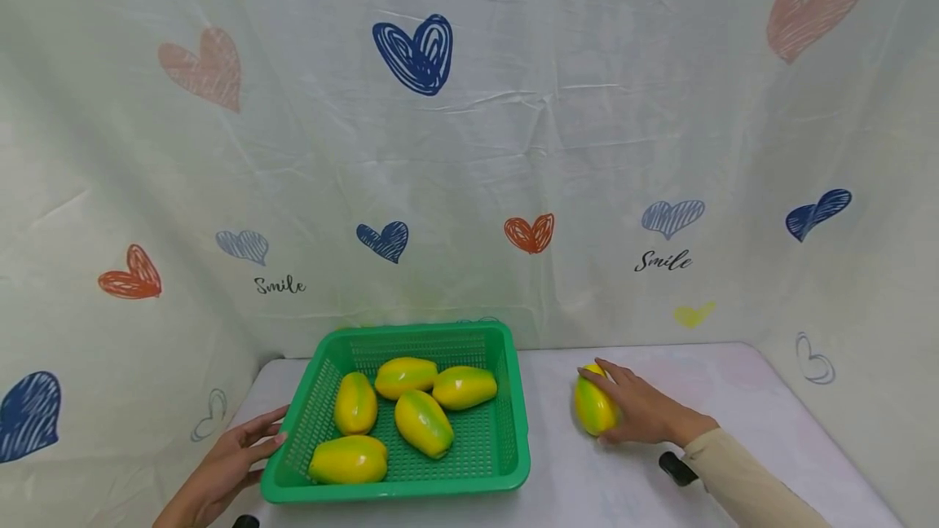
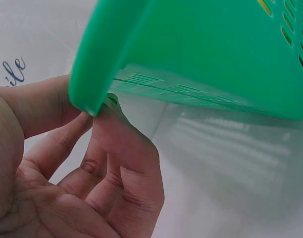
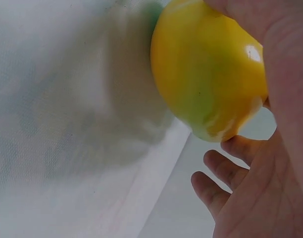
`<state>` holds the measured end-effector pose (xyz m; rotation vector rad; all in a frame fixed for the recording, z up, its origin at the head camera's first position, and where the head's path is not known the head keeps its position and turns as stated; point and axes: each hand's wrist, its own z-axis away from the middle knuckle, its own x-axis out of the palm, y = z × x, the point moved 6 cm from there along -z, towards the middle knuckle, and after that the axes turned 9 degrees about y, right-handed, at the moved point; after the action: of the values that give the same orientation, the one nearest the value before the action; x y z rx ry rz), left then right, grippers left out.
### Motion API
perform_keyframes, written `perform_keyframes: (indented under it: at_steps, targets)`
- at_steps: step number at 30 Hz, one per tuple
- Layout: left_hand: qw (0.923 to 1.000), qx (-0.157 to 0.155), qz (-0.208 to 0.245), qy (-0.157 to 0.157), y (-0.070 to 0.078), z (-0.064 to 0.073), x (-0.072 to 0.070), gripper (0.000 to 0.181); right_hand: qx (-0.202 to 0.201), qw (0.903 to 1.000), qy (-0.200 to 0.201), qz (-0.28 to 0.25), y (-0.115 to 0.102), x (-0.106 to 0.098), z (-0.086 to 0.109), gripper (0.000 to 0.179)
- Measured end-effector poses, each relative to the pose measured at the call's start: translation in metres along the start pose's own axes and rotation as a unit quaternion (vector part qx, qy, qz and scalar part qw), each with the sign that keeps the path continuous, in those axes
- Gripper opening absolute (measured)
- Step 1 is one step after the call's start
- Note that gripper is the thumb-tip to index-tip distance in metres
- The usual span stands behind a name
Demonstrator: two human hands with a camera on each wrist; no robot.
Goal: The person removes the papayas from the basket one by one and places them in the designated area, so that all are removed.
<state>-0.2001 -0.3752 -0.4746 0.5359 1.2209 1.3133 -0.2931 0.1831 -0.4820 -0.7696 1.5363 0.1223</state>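
My right hand [image 1: 645,410] holds a yellow-green papaya [image 1: 595,402] on the right part of the table. In the right wrist view the thumb and a fingertip press opposite sides of this papaya [image 3: 206,64], while other fingers spread beside it. A green plastic basket [image 1: 396,491] sits left of centre, with several similar papayas [image 1: 424,424] lying loose in it. At the basket's left side, my left hand [image 1: 231,467] pinches the rim. The left wrist view has the thumb and index finger [image 2: 126,136] meeting at the edge of the basket rim [image 2: 94,74].
A white table [image 1: 557,471] runs back to a pale curtain [image 1: 469,169] printed with hearts and the word Smile. The curtain also hangs along the left and right sides. A dark strap piece [image 1: 677,468] shows beside the right wrist.
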Motion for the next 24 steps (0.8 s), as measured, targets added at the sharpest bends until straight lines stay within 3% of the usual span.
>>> perform_keyframes:
  at_steps: [14,24]
  targets:
    - [0.9999,-0.014,0.000,-0.004,0.0001,-0.0014,-0.0003,0.081,0.000,1.0000,-0.004,-0.005,-0.0022,0.0012,-0.0035,0.089]
    - [1.0000,-0.005,-0.002,-0.008,-0.0001,-0.0013,0.0005,0.074,-0.006,0.9999,-0.005,-0.007,-0.0034,0.0035,-0.0034,0.090]
